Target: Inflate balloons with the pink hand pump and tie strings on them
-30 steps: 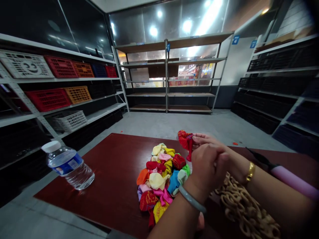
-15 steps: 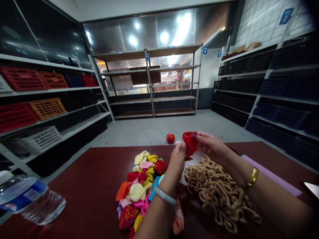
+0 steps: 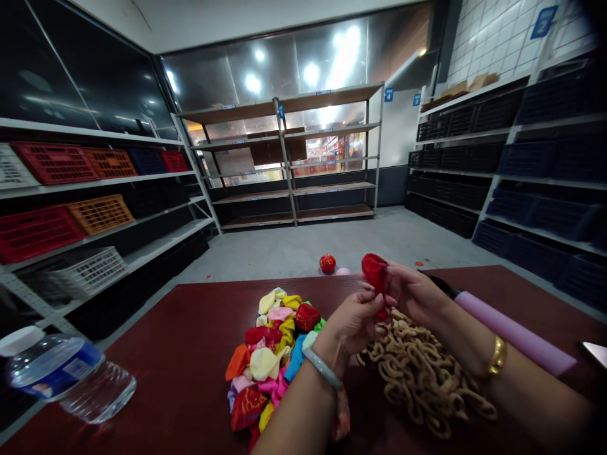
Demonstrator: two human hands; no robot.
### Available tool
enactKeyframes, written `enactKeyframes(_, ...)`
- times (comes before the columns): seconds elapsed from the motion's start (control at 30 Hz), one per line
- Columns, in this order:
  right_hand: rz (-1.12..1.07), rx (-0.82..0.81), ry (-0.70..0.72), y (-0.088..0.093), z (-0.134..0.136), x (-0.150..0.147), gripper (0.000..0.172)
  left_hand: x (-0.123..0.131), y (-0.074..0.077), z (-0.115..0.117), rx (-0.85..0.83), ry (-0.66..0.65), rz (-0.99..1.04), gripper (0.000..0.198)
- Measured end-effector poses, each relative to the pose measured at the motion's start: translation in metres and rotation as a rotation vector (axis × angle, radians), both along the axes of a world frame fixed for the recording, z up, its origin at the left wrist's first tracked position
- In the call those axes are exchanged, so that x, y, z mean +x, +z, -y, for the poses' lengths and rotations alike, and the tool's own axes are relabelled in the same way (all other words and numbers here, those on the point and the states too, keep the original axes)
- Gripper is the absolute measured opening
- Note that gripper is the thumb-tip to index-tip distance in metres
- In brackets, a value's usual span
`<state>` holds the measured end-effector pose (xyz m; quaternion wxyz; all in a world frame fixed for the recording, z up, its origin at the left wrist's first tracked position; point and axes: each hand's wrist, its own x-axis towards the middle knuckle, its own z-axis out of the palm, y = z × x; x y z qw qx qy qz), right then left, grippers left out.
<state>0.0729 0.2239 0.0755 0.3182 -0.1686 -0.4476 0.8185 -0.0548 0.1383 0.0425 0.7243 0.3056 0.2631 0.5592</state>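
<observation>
A limp red cloth-like piece (image 3: 374,272) is upright between my two hands, its rounded top gathered and its lower part narrow. My left hand (image 3: 358,319), with a pale bangle at the wrist, pinches its lower end. The fingers of my right hand (image 3: 411,292) close on its upper right edge; a gold bracelet circles that wrist. Left of my left forearm lies a pile of crumpled, soft multicoloured pieces (image 3: 265,363), some red with gold markings. Under my right forearm sits a tangled heap of tan cord-like loops (image 3: 422,379).
The dark red table (image 3: 161,373) bears a water bottle (image 3: 71,376) at left and a pink-lilac roll (image 3: 515,332) at right. Beyond its far edge are a red ball (image 3: 327,263) and a pink round thing (image 3: 342,271). Shelves with crates (image 3: 99,215) line the room.
The red piece has turned more upright and shifted slightly right. My left hand has moved right and now grips its lower end, close to my right hand.
</observation>
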Motion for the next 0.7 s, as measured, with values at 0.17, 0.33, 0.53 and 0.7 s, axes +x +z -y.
enactKeyframes(0.17,-0.012,-0.077,0.027,0.001,0.001,0.002,0.025,-0.002,0.000,-0.003,0.012,0.087,-0.102,0.033)
enactKeyframes(0.33,0.129,0.025,-0.212,-0.011,-0.018,0.004,0.031,-0.001,-0.001,-0.001,0.028,0.035,-0.159,0.038)
enactKeyframes(0.53,0.262,0.070,-0.203,-0.027,-0.044,0.021,0.026,-0.003,0.004,0.004,0.008,-0.006,-0.053,0.034)
enactKeyframes(0.7,0.806,0.696,-0.464,-0.050,-0.073,0.083,0.050,-0.021,0.014,0.004,0.023,0.287,0.210,0.024)
